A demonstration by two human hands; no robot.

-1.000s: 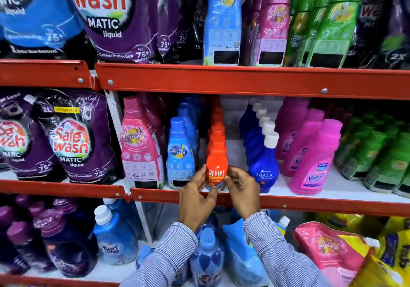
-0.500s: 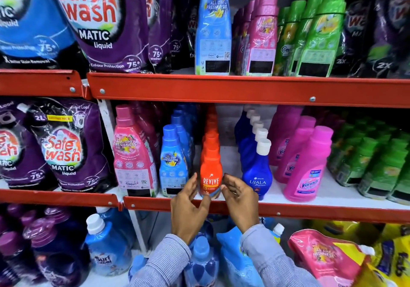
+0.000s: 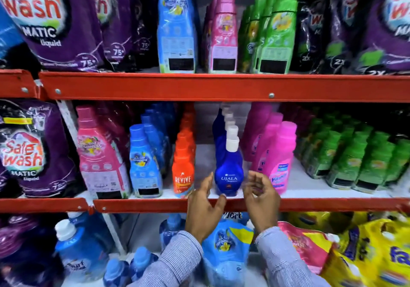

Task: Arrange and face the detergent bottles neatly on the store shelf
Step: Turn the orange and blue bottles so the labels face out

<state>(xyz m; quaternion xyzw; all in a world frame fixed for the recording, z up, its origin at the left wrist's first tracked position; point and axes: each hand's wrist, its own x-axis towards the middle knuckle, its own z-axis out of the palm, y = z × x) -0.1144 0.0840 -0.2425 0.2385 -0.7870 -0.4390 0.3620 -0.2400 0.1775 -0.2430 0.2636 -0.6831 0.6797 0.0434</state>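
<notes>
A dark blue Ujala bottle [image 3: 228,175] with a white cap stands at the front of its row on the middle shelf [image 3: 142,204]. My left hand [image 3: 203,209] is at its lower left with the fingers spread; the thumb tip touches the bottle's base. My right hand [image 3: 260,198] hovers just right of the bottle, fingers curled and apart, blurred, holding nothing. The orange Revive bottle [image 3: 183,175] stands free to the left, label forward. A pink Vanish bottle [image 3: 280,160] stands to the right, behind my right hand.
On the same shelf are a pink bottle [image 3: 99,155], a light blue bottle [image 3: 143,164] and rows of green bottles [image 3: 355,160]. Purple Safe Wash pouches [image 3: 28,151] stand at left. Bottles and pouches fill the upper shelf [image 3: 221,87] and lower shelf.
Both hands have left the orange Revive bottle and shifted right to either side of the dark blue Ujala bottle. The camera has moved closer and rightward.
</notes>
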